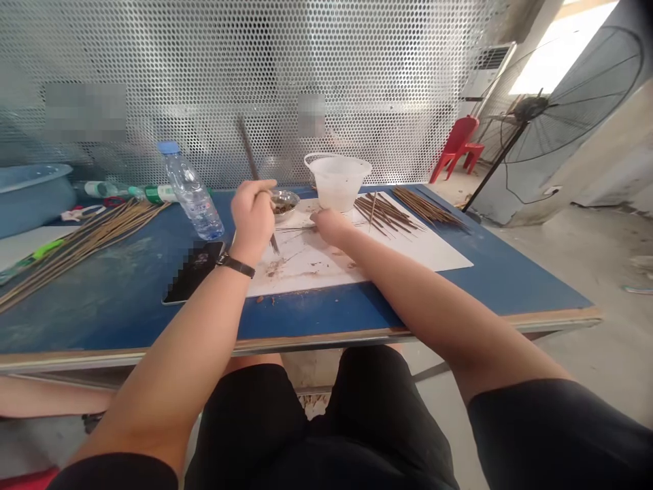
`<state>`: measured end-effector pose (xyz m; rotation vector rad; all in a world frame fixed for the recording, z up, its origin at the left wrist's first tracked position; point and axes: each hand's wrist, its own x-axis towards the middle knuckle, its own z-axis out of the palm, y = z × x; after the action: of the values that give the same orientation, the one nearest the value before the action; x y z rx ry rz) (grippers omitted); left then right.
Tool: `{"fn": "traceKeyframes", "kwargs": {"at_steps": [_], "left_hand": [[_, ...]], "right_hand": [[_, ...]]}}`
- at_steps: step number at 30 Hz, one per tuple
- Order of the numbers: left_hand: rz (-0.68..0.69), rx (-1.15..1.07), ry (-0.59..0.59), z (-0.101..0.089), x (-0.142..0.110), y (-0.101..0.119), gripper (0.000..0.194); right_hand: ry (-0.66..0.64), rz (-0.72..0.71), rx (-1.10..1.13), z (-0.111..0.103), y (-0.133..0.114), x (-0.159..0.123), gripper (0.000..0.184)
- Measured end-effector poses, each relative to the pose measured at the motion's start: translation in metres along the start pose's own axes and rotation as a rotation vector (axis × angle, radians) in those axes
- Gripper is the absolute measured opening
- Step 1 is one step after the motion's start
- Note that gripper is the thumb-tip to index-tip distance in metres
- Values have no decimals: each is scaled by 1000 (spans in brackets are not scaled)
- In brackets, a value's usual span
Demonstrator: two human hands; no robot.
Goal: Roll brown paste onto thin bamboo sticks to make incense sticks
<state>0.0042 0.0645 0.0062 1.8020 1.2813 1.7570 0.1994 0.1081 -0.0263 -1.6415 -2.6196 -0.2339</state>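
My left hand point(254, 218) grips a long thin brown stick point(251, 158) that slants across the palm, its lower tip point(275, 245) reaching toward the paper. Just beside that hand stands a small metal bowl point(284, 204) holding brown paste. My right hand point(329, 226) rests on a white paper sheet point(306, 265) smeared with brown, its fingers pinched on a thin stick point(296, 229) lying leftward. Behind it are a white plastic measuring jug point(337, 182) and a spread of brown-coated sticks point(390, 214).
The blue table point(326, 316) also bears a bundle of pale sticks point(86, 238), a water bottle point(191, 194) and a phone point(191, 272). A perforated metal screen point(255, 68) stands behind. A blue tub point(30, 197) sits left. Another person's forearm point(45, 398) shows below the table's edge.
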Motion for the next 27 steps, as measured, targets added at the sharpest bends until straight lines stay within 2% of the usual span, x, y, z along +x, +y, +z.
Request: {"fn": "traceKeyframes", "kwargs": {"at_steps": [2, 5, 7, 11, 12, 14, 16, 18, 20, 21, 24, 27], "left_hand": [[-64, 33, -114, 5, -3, 1, 33], [-230, 44, -369, 9, -8, 2, 37], [-311, -5, -456, 12, -11, 2, 45], [-502, -329, -420, 21, -20, 7, 70], [-557, -429, -393, 23, -23, 9, 68], [-651, -599, -360, 28, -26, 11, 52], [-712, -706, -355, 31, -28, 10, 34], [-746, -762, -366, 33, -29, 6, 28], [-748, -782, -364, 35, -30, 1, 27], [-738, -783, -368, 35, -31, 0, 26], [-705, -768, -390, 35, -33, 1, 24], [-713, -732, -388, 33, -34, 8, 23]], "right_hand": [[5, 4, 19, -2, 4, -3, 34], [-6, 10, 47, -7, 6, -12, 34], [-36, 10, 64, -9, 5, -20, 34], [-56, -23, 91, -13, 1, -34, 40], [-37, -21, 112, -14, 1, -36, 38], [63, 38, 236, -16, 2, -39, 32], [213, 153, 548, -18, 3, -40, 30], [333, 245, 986, -21, 2, -41, 33], [396, 252, 1353, -24, -2, -44, 36], [417, 233, 1467, -25, -5, -45, 35], [426, 191, 1587, -27, -11, -49, 28], [387, 270, 1580, -27, -13, -51, 25]]}}
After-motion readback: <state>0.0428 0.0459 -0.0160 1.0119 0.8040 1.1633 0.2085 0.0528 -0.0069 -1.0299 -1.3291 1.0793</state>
